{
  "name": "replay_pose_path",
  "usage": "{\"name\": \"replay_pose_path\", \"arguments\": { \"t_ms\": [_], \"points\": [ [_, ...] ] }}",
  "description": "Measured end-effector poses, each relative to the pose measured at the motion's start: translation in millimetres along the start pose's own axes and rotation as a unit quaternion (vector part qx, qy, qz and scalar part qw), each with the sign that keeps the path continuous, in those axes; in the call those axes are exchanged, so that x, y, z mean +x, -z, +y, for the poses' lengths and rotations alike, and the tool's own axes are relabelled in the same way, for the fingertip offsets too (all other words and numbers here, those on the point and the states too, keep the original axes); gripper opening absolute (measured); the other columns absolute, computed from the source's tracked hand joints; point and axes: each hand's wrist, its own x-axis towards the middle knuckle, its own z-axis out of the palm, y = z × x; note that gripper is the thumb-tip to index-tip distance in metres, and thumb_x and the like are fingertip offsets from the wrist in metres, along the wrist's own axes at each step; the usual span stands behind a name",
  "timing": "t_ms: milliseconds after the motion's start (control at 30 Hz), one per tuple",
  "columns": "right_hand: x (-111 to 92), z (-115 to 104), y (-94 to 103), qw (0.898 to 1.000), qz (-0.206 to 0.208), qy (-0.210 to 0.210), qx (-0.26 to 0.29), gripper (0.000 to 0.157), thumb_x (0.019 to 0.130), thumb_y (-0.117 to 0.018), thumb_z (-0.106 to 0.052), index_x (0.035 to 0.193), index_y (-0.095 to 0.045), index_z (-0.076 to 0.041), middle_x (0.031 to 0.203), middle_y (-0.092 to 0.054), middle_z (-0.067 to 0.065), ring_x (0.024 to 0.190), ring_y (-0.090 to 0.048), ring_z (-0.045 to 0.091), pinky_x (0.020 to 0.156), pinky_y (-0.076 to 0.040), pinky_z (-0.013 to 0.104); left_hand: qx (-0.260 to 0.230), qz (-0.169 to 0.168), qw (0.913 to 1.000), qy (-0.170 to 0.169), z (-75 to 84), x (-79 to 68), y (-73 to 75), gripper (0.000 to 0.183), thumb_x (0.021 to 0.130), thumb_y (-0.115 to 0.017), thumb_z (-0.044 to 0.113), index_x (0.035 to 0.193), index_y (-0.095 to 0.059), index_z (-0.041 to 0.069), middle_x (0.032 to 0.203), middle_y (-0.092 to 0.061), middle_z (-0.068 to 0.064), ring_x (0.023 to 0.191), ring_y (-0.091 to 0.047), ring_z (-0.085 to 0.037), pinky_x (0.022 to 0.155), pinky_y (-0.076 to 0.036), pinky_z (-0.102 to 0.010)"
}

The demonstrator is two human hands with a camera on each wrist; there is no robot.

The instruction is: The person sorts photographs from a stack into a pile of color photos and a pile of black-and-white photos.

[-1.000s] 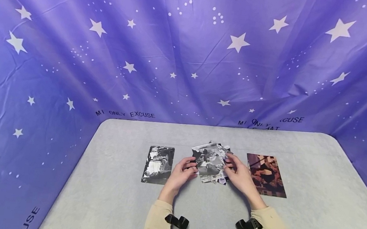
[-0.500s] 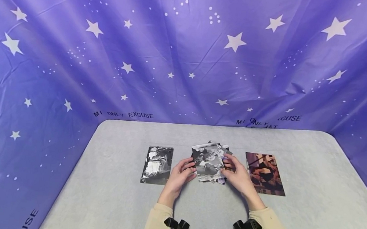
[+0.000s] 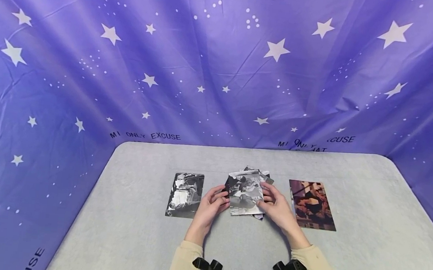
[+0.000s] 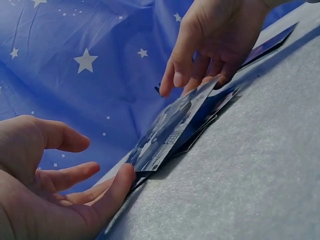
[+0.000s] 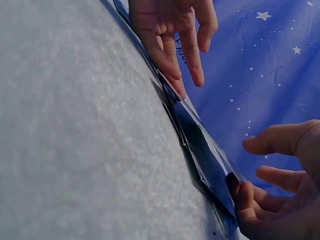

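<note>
Left hand [image 3: 211, 207] and right hand [image 3: 279, 210] are pinching grey photo [image 3: 245, 195], lower centre of frame; dark photo [image 3: 185, 195] lying left, reddish photo [image 3: 313, 206] right.

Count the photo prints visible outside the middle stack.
2: a black-and-white print left of the stack and a reddish-brown print right of it, both on the table. More may be hidden beneath.

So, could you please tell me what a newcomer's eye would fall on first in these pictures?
It would probably fall first on the white-starred, shiny purple-blue fabric backdrop behind the pale grey tabletop. Next comes the glossy black-and-white print, held by the left hand and right hand in the middle. The reddish-brown rectangular picture lying to their right also stands out.
</note>
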Motion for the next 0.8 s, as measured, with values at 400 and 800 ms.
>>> {"name": "replay_pose_path", "arguments": {
  "t_ms": [400, 800],
  "points": [
    [5.5, -8.9, -12.7, 0.999, 0.037, 0.03, 0.021, 0.054, 0.08, -0.061, 0.016, 0.132, -0.049, 0.01, 0.117, -0.056, 0.031, 0.089, -0.058, 0.021, 0.074, -0.048, 0.016, -0.012, 0.028, 0.9987, -0.042, 3.7, -2.0, 4.4, 0.051, 0.085, -0.053, -0.012, 0.135, -0.045, -0.01, 0.125, -0.054, -0.032, 0.086, -0.062, -0.012, 0.079, -0.051, -0.023],
    [15.4, -13.3, -29.9, 0.999, 0.021, 0.005, 0.042, 0.055, 0.079, -0.06, 0.015, 0.133, -0.05, 0.008, 0.116, -0.055, 0.029, 0.084, -0.059, 0.017, 0.071, -0.047, 0.017, 0.003, 0.051, 0.9965, -0.066, 9.0, -1.7, 17.0, 0.063, 0.075, -0.054, -0.02, 0.136, -0.042, -0.01, 0.124, -0.052, -0.031, 0.085, -0.062, -0.014, 0.08, -0.051, -0.025]
  ]
}}
